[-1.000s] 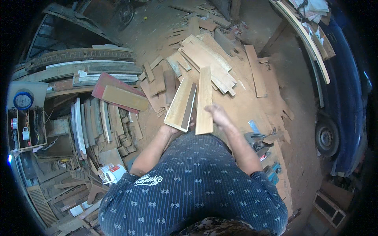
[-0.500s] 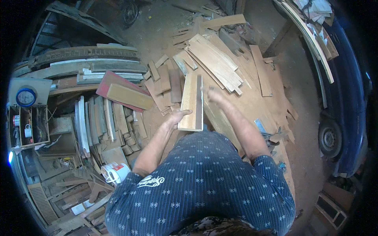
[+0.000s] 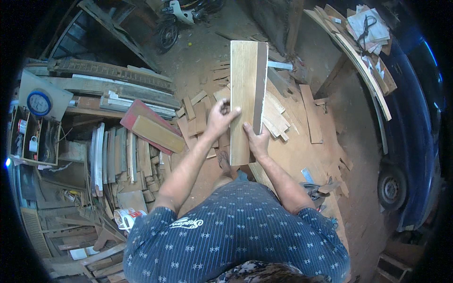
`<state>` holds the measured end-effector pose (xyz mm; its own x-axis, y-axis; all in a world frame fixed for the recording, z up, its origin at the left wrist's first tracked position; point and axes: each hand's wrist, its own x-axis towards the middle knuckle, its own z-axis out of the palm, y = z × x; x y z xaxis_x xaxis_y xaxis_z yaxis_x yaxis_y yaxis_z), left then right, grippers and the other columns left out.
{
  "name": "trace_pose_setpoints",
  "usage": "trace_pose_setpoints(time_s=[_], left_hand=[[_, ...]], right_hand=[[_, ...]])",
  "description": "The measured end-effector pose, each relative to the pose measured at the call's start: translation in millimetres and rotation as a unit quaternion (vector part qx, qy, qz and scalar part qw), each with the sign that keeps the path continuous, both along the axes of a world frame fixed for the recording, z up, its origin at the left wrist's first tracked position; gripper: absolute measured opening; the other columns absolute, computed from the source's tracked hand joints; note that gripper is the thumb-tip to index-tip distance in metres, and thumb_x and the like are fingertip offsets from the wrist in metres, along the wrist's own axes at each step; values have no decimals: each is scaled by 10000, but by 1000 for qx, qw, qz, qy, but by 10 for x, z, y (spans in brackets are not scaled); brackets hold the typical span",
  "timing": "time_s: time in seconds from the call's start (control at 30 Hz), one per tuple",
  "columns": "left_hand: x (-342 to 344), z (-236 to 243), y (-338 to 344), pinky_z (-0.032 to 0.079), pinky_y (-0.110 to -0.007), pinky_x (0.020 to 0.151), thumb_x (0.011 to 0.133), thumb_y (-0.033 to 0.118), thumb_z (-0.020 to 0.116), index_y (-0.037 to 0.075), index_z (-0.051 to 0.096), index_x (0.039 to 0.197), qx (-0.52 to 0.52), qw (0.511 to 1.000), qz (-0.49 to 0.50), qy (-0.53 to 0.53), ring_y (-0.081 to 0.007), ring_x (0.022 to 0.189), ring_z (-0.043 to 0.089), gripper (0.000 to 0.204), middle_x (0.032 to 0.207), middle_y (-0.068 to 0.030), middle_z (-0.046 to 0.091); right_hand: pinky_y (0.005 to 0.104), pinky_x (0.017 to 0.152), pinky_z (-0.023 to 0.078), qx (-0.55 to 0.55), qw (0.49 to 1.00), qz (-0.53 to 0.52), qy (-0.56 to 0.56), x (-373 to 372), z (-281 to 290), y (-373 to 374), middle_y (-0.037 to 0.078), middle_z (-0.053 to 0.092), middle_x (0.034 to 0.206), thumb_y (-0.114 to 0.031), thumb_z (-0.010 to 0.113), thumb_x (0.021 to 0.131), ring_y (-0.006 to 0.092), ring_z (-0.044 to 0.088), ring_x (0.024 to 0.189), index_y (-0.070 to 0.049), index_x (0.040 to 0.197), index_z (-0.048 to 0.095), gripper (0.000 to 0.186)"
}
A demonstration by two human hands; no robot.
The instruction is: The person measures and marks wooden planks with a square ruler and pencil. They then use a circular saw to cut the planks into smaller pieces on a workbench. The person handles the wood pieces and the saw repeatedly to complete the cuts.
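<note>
Long tan wooden board with dark brown strip (image 3: 243, 89), gripped in my right fingers (image 3: 250, 130), my left fingers (image 3: 220, 106) half-curled at its left edge, can't tell if gripping

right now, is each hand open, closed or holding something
Left hand: partly curled, thumb over the long dark-striped tan wooden board; whether gripping, cannot tell.
Right hand: closed, holding that board.

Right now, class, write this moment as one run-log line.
left hand: thumb at left edge of board | right hand: gripping board's lower right | dark strip: along board's right
</note>
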<state>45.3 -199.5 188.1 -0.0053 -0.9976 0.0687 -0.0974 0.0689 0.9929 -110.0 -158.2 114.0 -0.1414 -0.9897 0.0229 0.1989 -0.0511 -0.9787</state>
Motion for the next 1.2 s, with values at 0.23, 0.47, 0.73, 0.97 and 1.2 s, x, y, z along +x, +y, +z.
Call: trace_pose_setpoints(time_s=[0.23,0.47,0.73,0.97,1.2], left_hand=[[-508,1093,7,550,-320,887,854,236,838,-27,643,1185,-109,993,-43,28,-164,963,686,466,1063,-113,724],[-746,947,605,580,-343,887,837,32,835,15,646,1090,-195,961,-197,-23,-194,1045,701,316,1079,-106,729],[-817,863,720,583,-357,908,849,25,818,17,655,1125,-198,958,-204,-31,-215,1058,704,321,1098,-110,726],[-499,1102,213,495,-335,967,1015,165,659,16,520,1315,-122,980,45,149,-176,1155,588,363,1235,-97,617],[-444,1189,433,553,-371,915,1040,136,599,12,661,1109,-219,970,-108,14,-224,932,696,155,964,-100,707]], right_hand=[[331,879,517,-25,993,90,73,-443,-491,174,83,708,1086,-419,782,903,165,652,1003,6,1196,660,530],[378,888,526,-190,966,6,173,-790,-642,9,130,714,1070,-244,828,851,253,686,1008,-19,1205,637,461],[377,819,549,-152,967,17,203,-953,-843,95,128,727,1081,-204,888,772,278,707,1005,-44,1208,636,529],[359,692,539,-28,977,17,210,-1044,-674,553,151,723,832,-483,854,789,237,707,763,-16,982,677,535],[348,722,543,168,970,-29,171,-1132,-765,1012,128,743,851,-465,825,829,198,703,790,2,988,729,502]])
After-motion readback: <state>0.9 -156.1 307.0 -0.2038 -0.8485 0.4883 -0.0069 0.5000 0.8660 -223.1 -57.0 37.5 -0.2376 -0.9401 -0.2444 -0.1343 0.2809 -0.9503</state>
